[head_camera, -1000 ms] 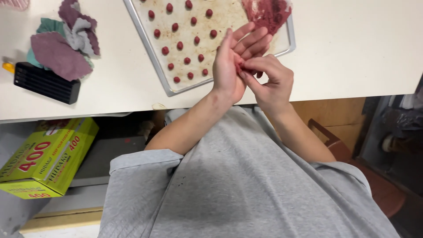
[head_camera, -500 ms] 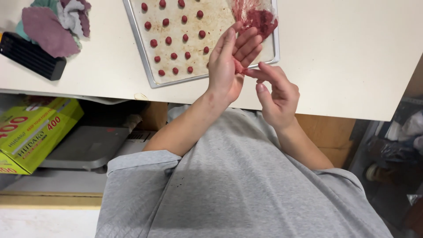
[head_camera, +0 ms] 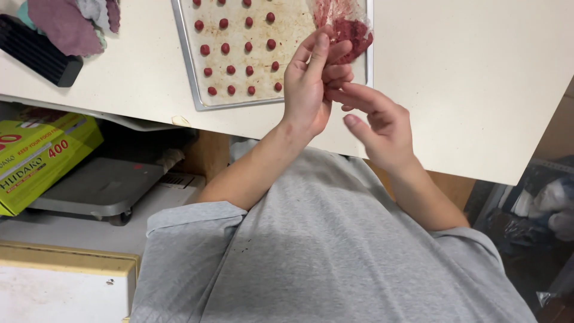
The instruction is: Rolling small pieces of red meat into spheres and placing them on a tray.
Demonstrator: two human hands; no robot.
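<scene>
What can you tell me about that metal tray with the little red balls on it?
The baking tray is a shallow, silver-grey metal sheet with a raised rim, lined with pale, grease-stained paper. It lies flat on the cream counter, its top cut off by the picture edge. Small red meat balls sit on it in neat rows, apart from each other. A lump of raw red mince on clear wrap rests at its right corner. The left hand hovers over its right part.

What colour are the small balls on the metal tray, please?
Dark red small balls, clearest in the head view.
</scene>
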